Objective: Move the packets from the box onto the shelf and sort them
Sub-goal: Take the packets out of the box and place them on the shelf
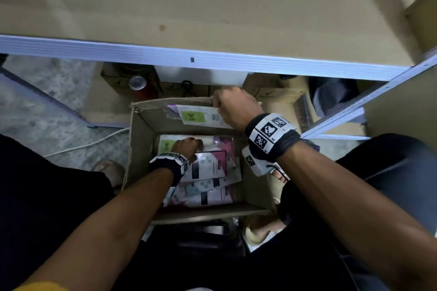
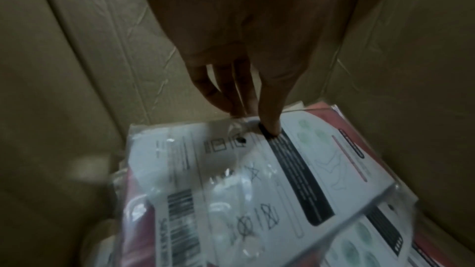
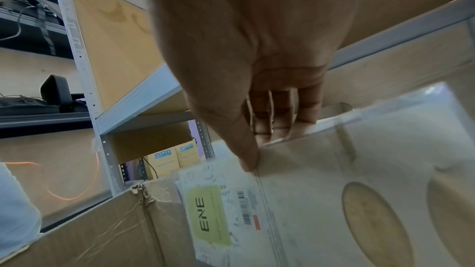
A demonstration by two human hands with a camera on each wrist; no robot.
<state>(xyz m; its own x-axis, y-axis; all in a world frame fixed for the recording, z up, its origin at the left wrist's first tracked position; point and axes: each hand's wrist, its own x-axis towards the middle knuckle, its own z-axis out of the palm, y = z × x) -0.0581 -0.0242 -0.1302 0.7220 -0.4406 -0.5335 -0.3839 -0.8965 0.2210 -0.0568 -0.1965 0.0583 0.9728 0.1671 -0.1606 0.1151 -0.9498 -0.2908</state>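
An open cardboard box (image 1: 139,149) stands on the floor below the shelf (image 1: 212,19), with several plastic-wrapped packets (image 1: 208,179) inside. My right hand (image 1: 234,106) pinches a white packet with a green ENE label (image 1: 196,117) by its edge, lifted at the box's far rim; in the right wrist view the thumb lies on top of the packet (image 3: 295,210) and the fingers (image 3: 282,121) curl behind it. My left hand (image 1: 186,146) is down in the box, pinching the edge of the top packet (image 2: 257,170) between thumb and fingers (image 2: 228,96).
The shelf's white metal front edge (image 1: 212,59) runs across above the box, with an upright (image 1: 369,99) at the right. Cardboard boxes (image 1: 279,97), a jar (image 1: 138,85) and a white cable (image 1: 94,143) lie beyond and left of the box. My legs flank it.
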